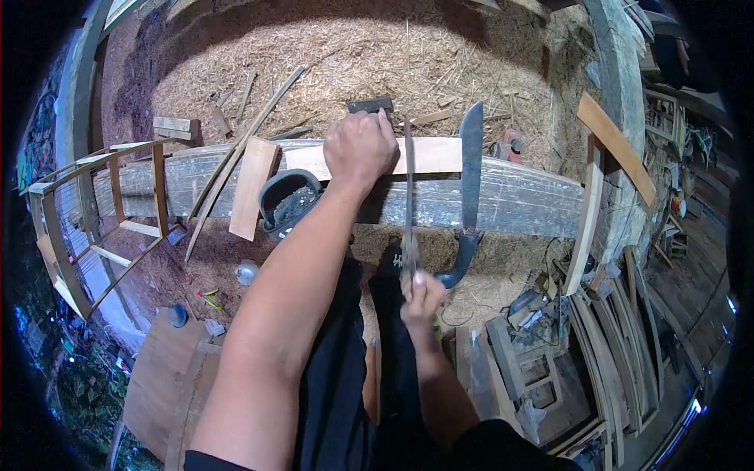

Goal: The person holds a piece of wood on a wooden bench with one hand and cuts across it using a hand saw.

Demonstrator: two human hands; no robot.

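Note:
A pale wooden board [437, 155] lies across a weathered plank bench [526, 200]. My left hand [360, 149] is closed over the board and presses it down. A dark metal block [369, 104] shows just beyond my knuckles. In my closed right hand [422, 297] is a handsaw [409, 184], seen edge-on, its thin blade running across the board to the right of my left hand. Right of the saw, a machete [470, 165] with a curved dark handle lies over the board's end. My right hand is slightly blurred.
A dark bowl-like container [289, 200] and a short board [254, 188] sit left on the bench. A wooden frame [98, 212] stands at far left. Curved wooden strips [605, 353] are stacked at lower right. Wood shavings [314, 71] cover the ground.

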